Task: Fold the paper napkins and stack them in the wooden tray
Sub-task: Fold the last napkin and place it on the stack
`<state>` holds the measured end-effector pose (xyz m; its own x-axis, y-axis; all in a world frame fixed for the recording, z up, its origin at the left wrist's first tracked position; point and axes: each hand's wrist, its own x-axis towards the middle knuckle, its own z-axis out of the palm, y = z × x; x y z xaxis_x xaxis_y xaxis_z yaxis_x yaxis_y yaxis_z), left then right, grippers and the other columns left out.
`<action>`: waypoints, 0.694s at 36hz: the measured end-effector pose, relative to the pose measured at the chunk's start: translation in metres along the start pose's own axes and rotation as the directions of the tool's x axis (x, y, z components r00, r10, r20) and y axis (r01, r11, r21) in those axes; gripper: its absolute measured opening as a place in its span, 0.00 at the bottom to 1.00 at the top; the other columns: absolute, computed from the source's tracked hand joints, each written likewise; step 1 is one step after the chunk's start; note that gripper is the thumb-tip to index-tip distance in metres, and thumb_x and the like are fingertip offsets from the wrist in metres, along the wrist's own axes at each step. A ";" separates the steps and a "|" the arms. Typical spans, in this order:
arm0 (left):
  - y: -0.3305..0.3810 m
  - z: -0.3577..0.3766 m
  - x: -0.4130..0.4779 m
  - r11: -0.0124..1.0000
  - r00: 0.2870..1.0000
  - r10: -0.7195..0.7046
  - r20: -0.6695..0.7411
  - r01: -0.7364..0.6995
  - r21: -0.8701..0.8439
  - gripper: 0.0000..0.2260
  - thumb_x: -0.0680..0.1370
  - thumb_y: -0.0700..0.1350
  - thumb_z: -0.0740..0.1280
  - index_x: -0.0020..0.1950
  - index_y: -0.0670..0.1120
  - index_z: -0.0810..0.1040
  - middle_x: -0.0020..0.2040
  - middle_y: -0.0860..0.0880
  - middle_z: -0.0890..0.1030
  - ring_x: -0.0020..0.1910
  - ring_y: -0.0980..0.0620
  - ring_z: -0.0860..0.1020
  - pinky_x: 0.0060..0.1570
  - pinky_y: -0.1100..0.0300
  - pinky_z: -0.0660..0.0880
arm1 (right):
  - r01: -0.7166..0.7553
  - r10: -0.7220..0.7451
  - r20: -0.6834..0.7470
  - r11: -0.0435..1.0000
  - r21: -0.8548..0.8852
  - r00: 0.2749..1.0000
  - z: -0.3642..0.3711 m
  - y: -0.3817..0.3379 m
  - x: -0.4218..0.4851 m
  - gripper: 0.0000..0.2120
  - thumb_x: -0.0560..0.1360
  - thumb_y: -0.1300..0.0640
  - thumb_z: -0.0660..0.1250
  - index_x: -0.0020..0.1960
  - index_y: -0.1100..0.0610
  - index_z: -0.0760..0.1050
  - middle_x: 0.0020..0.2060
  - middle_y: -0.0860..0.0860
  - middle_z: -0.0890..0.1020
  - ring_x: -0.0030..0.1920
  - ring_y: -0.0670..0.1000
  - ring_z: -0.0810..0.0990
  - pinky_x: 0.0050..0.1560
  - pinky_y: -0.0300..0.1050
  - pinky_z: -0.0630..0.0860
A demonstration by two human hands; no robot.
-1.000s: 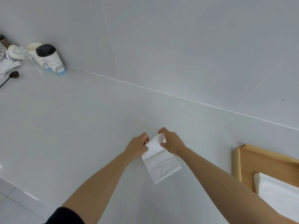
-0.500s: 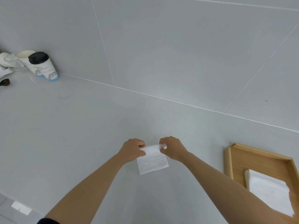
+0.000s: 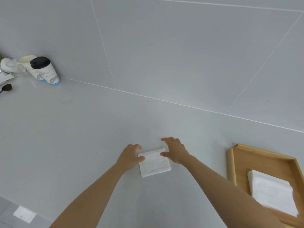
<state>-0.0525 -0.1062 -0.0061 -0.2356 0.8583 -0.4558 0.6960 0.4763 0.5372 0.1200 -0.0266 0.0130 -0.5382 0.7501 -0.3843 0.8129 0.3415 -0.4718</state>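
Note:
A white paper napkin (image 3: 154,162), folded into a small square, lies flat on the grey counter in front of me. My left hand (image 3: 130,156) rests at its left edge with the thumb on the upper left corner. My right hand (image 3: 175,150) sits at its upper right corner, fingers spread, thumb touching the paper. Neither hand grips the napkin. At the right stands the wooden tray (image 3: 231,163) with a stack of folded white napkins (image 3: 273,192) in it, partly hidden behind my right forearm.
Two paper cups, one with a black lid (image 3: 44,69), stand at the far left against the wall, beside white cups (image 3: 9,65) and a dark spoon (image 3: 6,88). A white scrap (image 3: 24,213) lies on the floor below the counter's front edge.
Both hands folded the napkin's far end over toward me, then let go. The napkin now lies flat as a smaller square, and my fingers have opened beside it.

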 end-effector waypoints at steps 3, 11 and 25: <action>0.001 0.007 0.003 0.999 0.999 -0.034 0.005 0.034 0.039 0.26 0.74 0.48 0.67 0.70 0.45 0.63 0.68 0.43 0.65 0.68 0.45 0.65 0.65 0.53 0.66 | 0.003 -0.002 0.023 1.000 -0.029 1.000 0.008 -0.003 0.005 0.32 0.74 0.56 0.67 0.73 0.53 0.55 0.71 0.53 0.66 0.70 0.56 0.62 0.69 0.52 0.62; 0.001 0.016 0.012 0.991 0.997 -0.067 0.030 0.063 0.116 0.31 0.72 0.45 0.69 0.71 0.44 0.60 0.68 0.44 0.67 0.68 0.45 0.65 0.66 0.52 0.66 | 0.036 -0.026 0.095 0.994 -0.103 0.995 0.023 0.003 0.017 0.36 0.71 0.60 0.70 0.72 0.55 0.55 0.70 0.53 0.66 0.70 0.56 0.61 0.68 0.50 0.61; 0.016 0.023 0.012 0.935 0.991 -0.109 0.075 0.076 0.347 0.09 0.71 0.47 0.68 0.50 0.48 0.75 0.47 0.52 0.71 0.60 0.48 0.71 0.51 0.57 0.60 | -0.003 0.035 0.172 0.983 -0.182 0.984 0.027 0.019 0.010 0.19 0.71 0.54 0.69 0.59 0.60 0.71 0.58 0.56 0.73 0.62 0.56 0.66 0.60 0.47 0.67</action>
<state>-0.0289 -0.0926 -0.0199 -0.2585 0.7846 -0.5635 0.8681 0.4446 0.2207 0.1241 -0.0282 -0.0212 -0.5396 0.6531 -0.5313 0.8416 0.4366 -0.3180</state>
